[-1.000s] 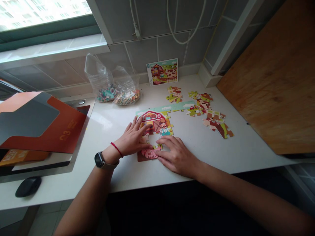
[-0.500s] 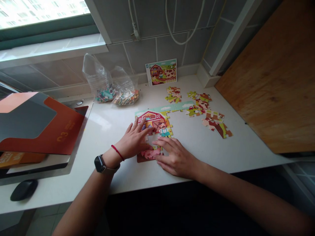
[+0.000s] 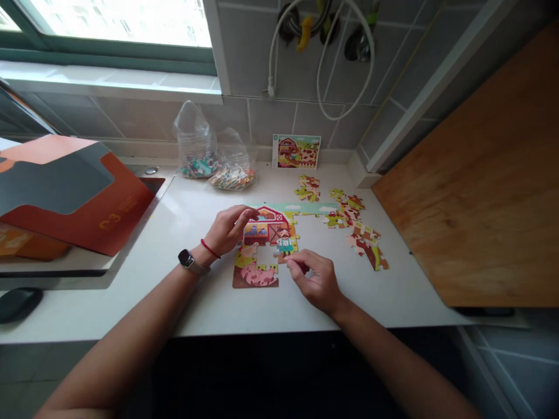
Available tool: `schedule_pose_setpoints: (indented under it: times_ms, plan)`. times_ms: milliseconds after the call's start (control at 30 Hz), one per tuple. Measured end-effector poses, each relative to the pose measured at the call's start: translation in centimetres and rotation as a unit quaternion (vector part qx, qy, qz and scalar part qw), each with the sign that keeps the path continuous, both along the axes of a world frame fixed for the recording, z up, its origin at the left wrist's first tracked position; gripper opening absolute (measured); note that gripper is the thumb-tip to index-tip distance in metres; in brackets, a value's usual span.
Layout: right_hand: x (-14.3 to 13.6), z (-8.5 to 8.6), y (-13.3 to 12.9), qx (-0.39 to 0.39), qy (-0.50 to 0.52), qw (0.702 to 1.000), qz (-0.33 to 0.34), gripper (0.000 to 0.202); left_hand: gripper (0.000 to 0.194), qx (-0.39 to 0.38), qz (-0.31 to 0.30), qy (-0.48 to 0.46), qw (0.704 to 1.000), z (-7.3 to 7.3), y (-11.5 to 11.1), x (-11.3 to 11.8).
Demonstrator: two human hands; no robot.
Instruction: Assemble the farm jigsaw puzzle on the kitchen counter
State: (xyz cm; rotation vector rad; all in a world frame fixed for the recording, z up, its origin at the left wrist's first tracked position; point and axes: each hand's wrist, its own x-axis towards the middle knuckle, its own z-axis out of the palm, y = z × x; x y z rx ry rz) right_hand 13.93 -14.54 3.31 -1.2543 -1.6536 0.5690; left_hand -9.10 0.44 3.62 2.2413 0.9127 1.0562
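A partly joined jigsaw puzzle (image 3: 258, 276) lies on the white table, showing a red barn, a farmer and a pink spotted pig. A gap shows between the pig and the barn. My left hand (image 3: 227, 228) hovers at the barn's left edge, fingers loosely bent with nothing visible in them. Just below the farmer, my right hand (image 3: 318, 281) pinches a small brownish puzzle piece (image 3: 282, 258) between thumb and index finger. Joined clusters stand apart: a cow cluster (image 3: 367, 238) on the right and a smaller green-brown cluster (image 3: 308, 187) farther back.
Against the back wall leans a reference picture card (image 3: 297, 152). Two clear bags of pieces, one teal (image 3: 198, 166) and one mixed (image 3: 233, 176), stand left of it. An orange-grey box (image 3: 117, 215) and a black mouse (image 3: 20, 304) are far left; a wooden panel (image 3: 489, 221) borders the right.
My left hand has lifted off the barn and drawn back, its fingers now bent. My right hand has closed from spread fingers into a pinch near the farmer's feet. The camera view has shifted.
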Motion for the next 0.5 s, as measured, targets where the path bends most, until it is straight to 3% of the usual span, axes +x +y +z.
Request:
schedule_pose_setpoints:
  times_ms: [267,500]
  plan:
    - [1.4,0.1,1.4,-0.039,0.046,0.99,-0.125,0.027,0.061,0.023,-0.01,-0.034,0.999,0.2,-0.9,0.6]
    - [2.3,-0.7,2.2,-0.073,0.07,0.983,-0.152,0.031,0.061,0.014,-0.07,-0.04,0.997,0.8,-1.5,0.5]
